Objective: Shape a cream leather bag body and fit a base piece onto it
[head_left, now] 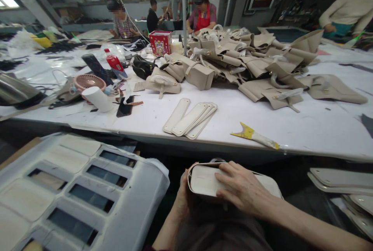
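Observation:
Low in front of me, at my lap, is a cream handbag (204,180) lying with a long, round-ended panel facing up. A thin rim stands around that panel. My left hand (182,194) is closed around the bag's left end, its fingers partly hidden behind the edge. Across the middle of the panel lies my right hand (241,189), fingers stretched out and spread, pressing on the surface. Just beyond, on the table, several cream strips with rounded corners and small metal holes (190,117) overlap in a loose fan.
A yellow-handled tool (253,135) lies near the front edge of the white table (221,142). Beige bag pieces (247,60) are heaped behind. At left stand a padded rack with slots (116,208), a pink fan (89,82) and a phone (125,106). More strips (344,177) lie at right.

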